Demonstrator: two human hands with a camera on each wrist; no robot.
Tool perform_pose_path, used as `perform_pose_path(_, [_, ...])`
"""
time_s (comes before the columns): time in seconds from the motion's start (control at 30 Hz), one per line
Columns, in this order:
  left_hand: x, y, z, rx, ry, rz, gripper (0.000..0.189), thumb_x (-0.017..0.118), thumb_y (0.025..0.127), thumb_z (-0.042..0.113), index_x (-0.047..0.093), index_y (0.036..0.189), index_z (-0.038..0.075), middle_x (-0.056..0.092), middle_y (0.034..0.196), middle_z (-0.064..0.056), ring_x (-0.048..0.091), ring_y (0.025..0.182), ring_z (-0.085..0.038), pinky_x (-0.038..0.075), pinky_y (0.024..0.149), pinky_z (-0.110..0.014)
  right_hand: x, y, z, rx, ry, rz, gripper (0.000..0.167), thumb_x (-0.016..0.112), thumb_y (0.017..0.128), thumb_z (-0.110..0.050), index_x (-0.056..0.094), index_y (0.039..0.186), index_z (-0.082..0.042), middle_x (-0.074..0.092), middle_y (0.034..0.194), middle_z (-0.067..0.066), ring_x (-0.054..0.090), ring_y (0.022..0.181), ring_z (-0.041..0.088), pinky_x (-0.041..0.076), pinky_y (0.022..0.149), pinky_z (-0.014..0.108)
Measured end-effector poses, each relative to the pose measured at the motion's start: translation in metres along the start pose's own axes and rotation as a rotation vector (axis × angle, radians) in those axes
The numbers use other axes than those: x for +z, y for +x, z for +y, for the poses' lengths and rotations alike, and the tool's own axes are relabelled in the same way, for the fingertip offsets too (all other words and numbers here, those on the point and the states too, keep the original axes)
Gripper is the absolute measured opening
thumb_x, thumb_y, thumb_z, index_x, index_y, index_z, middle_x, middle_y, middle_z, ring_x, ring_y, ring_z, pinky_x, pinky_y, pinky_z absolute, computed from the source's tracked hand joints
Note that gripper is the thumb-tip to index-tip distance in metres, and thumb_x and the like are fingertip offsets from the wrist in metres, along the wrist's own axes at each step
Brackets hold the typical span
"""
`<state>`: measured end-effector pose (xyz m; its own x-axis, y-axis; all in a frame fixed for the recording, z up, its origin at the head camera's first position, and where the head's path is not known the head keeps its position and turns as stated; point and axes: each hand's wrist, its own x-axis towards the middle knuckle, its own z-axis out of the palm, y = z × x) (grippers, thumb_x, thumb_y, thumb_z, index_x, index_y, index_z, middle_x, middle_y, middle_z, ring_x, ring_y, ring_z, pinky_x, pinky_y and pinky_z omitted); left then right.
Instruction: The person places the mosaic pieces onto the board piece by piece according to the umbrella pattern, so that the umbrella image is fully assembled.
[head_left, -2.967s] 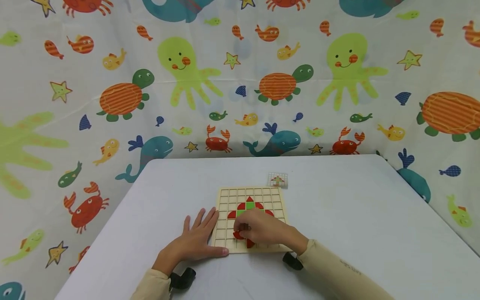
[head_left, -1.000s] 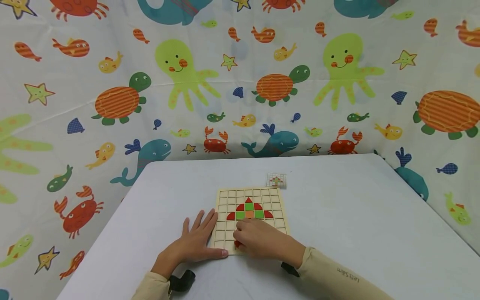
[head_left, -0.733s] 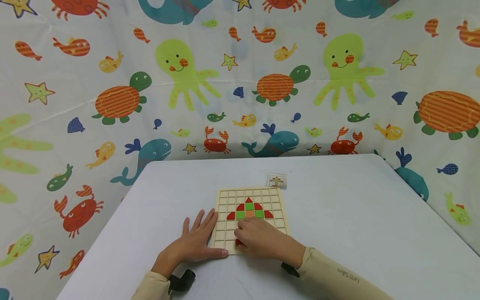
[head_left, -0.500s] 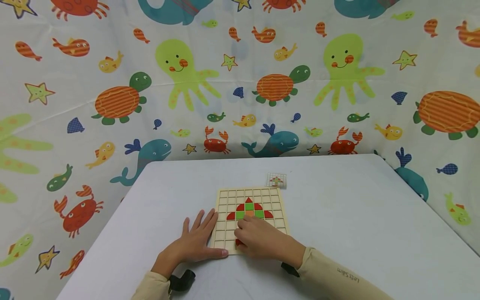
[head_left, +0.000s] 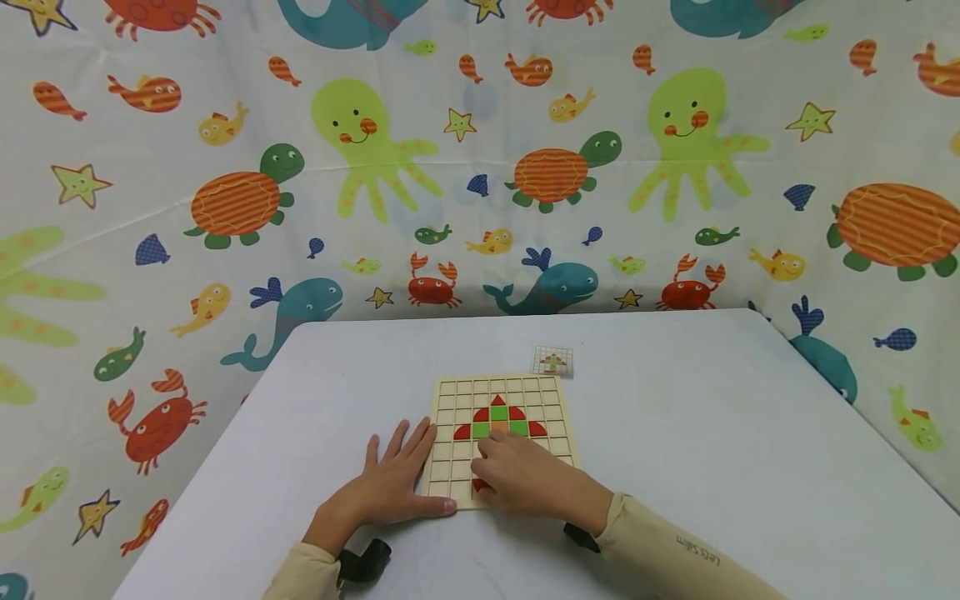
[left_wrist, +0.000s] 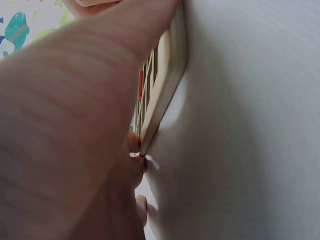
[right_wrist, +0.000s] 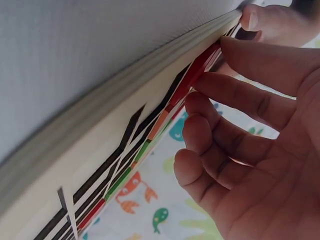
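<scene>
A square wooden grid board [head_left: 447,473] lies on the white table, bearing red, green and orange tiles. My left hand [head_left: 393,479] rests with fingers spread, its fingertips along the board's left edge and its thumb at the front corner. Over the board's front half is my right hand [head_left: 525,475], fingers bent. Its thumb and index finger pinch a red tile [right_wrist: 204,64] with a curved edge, low in the front row; the hand hides the cells behind it in the head view. A green square tile [head_left: 498,412] and a red triangle tile [head_left: 498,400] top the pattern.
Beyond the board's far right corner lies a small card [head_left: 552,362] printed with a coloured grid pattern. Black wrist devices [head_left: 364,561] are worn at both sleeves. A curtain [head_left: 480,242] with sea animals hangs behind the table.
From three seconds ago, my right hand has brought the red tile down toward the board's front row. Since then it has shifted only slightly to the right. The left hand stays put.
</scene>
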<state>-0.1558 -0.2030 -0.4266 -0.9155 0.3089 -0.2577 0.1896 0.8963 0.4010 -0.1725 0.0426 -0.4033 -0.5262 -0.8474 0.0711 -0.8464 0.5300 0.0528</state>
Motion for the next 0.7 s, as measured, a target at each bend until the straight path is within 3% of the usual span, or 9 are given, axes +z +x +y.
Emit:
perform_pose_path(0.33, [-0.0007,-0.0007,0.0013,-0.005,0.000,-0.001,0.127,0.078,0.080,0.076,0.022,0.172,0.009,0.013,0.179,-0.013,-0.002,0.163,-0.044,-0.011,0.119,-0.075,0.0008,-0.0024,-0.0036,-0.010,0.017,0.030,0.012,0.083,0.097,-0.026,0.080,0.099,-0.015,0.056,0.084,-0.006,0.048,0.080,0.012,0.047,0.078,0.022])
perform_pose_path(0.7, [0.0003,-0.0024,0.0035,-0.009,-0.011,-0.008,0.126,0.078,0.081,0.075,0.022,0.172,0.009,0.012,0.179,-0.012,-0.003,0.163,-0.044,-0.011,0.119,-0.074,0.0002,-0.0039,-0.0054,0.022,-0.024,0.016,0.014,0.082,0.097,-0.030,0.082,0.102,-0.017,0.060,0.086,-0.006,0.053,0.081,0.012,0.053,0.083,0.027])
